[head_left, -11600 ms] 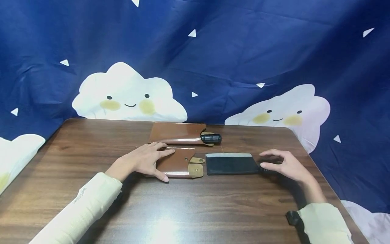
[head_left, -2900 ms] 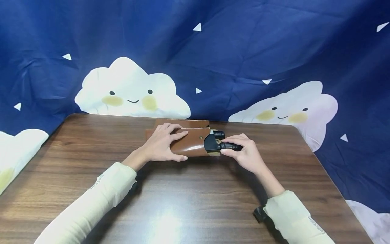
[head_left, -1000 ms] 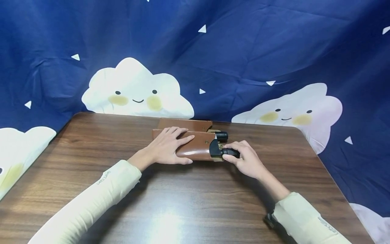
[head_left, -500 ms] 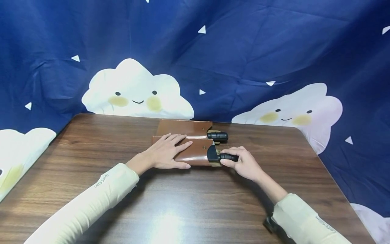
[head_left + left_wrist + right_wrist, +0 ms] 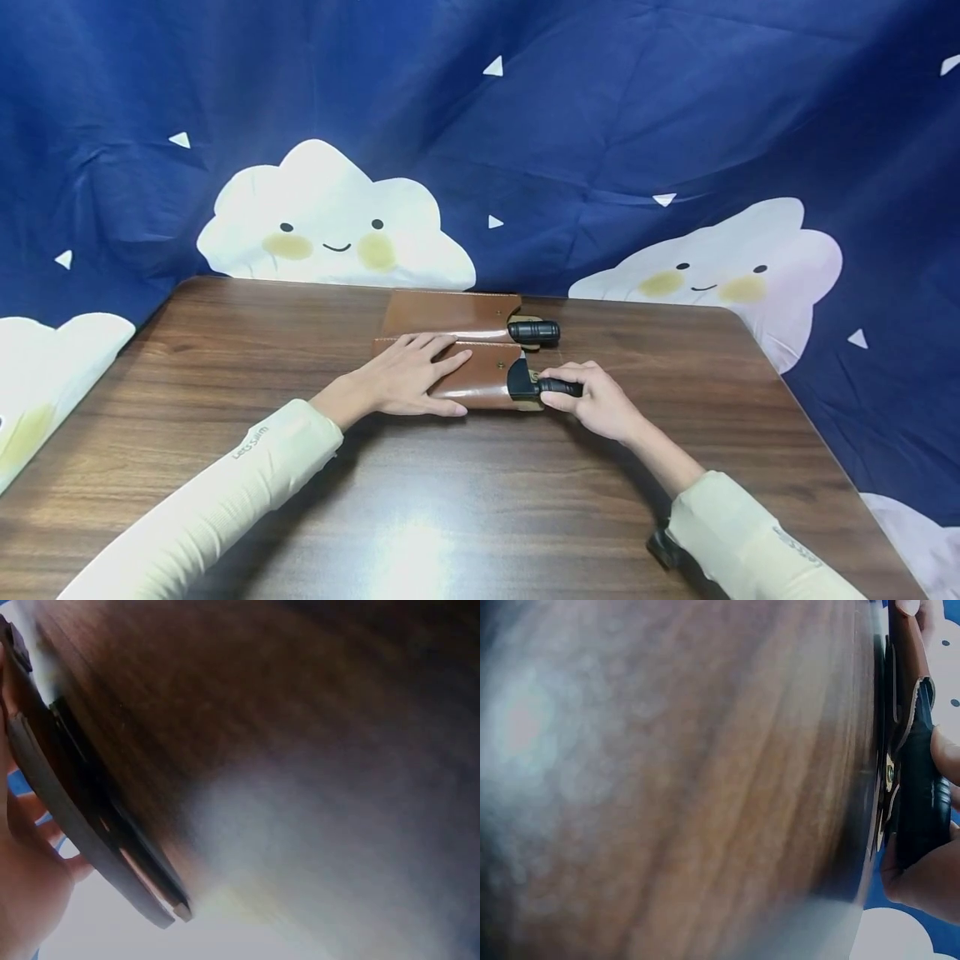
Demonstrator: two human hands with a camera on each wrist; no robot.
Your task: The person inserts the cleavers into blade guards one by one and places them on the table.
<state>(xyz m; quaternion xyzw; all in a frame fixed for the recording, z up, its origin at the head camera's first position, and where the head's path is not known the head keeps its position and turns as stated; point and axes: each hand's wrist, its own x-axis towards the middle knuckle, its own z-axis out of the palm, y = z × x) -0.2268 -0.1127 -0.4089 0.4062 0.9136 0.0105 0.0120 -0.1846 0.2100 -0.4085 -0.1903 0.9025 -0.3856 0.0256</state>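
Note:
A brown leather sheath (image 5: 480, 383) lies across the table with my left hand (image 5: 408, 377) spread over its left half, fingers fairly straight. Most of a black-bladed cleaver (image 5: 520, 379) is inside this sheath; a strip of blade shows at the curved mouth. My right hand (image 5: 600, 404) grips the cleaver's black handle between thumb and fingers, and the right wrist view shows that handle (image 5: 924, 795) up close. In the left wrist view, the sheath's edge (image 5: 82, 832) runs beside my left hand (image 5: 30, 900). The tan strap at the mouth is partly covered.
Just behind lies a second brown sheath (image 5: 453, 312), with a black handle (image 5: 534, 332) sticking out of its right end. The wooden table's (image 5: 480, 500) far edge meets a blue cloud-print cloth (image 5: 525, 125).
The cleaver, bare on the table at first, has gone into the front sheath. Both hands have brought the sheath back toward me, off the rear one. The last half second shows hardly any motion.

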